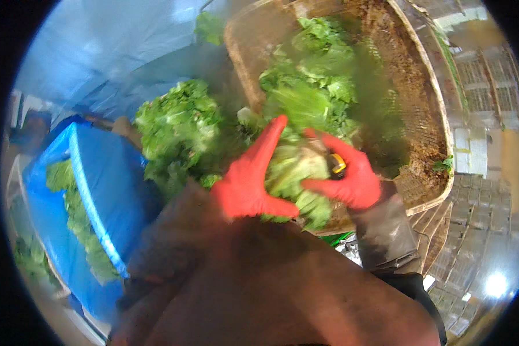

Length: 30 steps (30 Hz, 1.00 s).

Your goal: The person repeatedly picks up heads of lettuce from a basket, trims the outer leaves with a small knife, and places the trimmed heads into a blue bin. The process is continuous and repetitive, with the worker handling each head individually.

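My left hand [255, 181], in a red rubber glove, is spread with thumb and fingers apart beside a head of leafy lettuce [315, 207]. On the other side of that head, my right hand [350, 177], also in a red glove, holds a small tool with a black and yellow handle [338, 165]; its blade end is blurred near the base of the lettuce. More green lettuce [307, 99] lies beyond my hands in a large, dirty tan plastic crate [437, 99]. Whether my left fingers touch the leaves cannot be told.
A pile of curly lettuce [177, 121] is left of the crate. At far left, a crate lined with blue plastic [108, 173] contains lettuce. Blue sheeting [112, 47] covers the upper left. Stacked plastic crates [480, 212] stand to the right.
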{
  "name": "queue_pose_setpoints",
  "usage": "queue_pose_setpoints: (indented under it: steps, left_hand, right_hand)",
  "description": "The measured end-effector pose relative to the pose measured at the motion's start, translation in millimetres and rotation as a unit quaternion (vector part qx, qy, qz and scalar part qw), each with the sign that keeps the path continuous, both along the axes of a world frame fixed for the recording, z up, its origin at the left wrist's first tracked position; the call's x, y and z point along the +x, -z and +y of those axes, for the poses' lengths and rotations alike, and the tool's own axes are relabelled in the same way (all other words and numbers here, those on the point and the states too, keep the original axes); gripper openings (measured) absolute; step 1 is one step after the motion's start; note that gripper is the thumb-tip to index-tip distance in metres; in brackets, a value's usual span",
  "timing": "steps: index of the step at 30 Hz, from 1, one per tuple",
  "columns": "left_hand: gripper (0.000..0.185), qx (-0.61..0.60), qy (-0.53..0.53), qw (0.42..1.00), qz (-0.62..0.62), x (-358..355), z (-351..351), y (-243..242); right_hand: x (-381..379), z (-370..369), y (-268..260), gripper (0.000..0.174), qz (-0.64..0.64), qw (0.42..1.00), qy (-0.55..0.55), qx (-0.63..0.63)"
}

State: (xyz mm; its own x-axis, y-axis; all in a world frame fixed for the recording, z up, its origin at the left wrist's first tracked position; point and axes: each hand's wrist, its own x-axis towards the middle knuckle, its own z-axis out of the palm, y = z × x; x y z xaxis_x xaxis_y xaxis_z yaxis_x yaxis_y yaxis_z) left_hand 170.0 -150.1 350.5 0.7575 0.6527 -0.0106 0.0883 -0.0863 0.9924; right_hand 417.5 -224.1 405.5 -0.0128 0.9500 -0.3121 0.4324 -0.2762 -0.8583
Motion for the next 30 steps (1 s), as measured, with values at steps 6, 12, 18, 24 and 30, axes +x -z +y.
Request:
queue_pose_setpoints:
  steps: [6,12,18,24,30]
  left_hand:
    - [0.115,-0.309,-0.064,0.947,-0.052,-61,-47,22]
    - [0.106,-0.169,-0.107,0.980,-0.011,-97,-86,21]
    - [0.109,-0.175,-0.158,0.972,0.014,-119,-78,-2]
    - [0.106,-0.201,-0.031,0.977,-0.072,-143,-35,27]
    - [0.055,-0.489,-0.019,0.822,-0.292,-129,-34,47]
  right_hand:
    - [-68,0,-11,0.044,-0.147,0.984,-0.099,0.024]
    - [-79,6,-16,0.025,-0.385,0.862,-0.310,0.115]
    - [-112,23,-6,0.035,-0.212,0.963,-0.147,-0.078]
    - [-124,46,-19,0.030,-0.062,0.987,-0.149,-0.009]
    - [-135,52,-22,0.053,0.004,0.963,-0.257,-0.074]
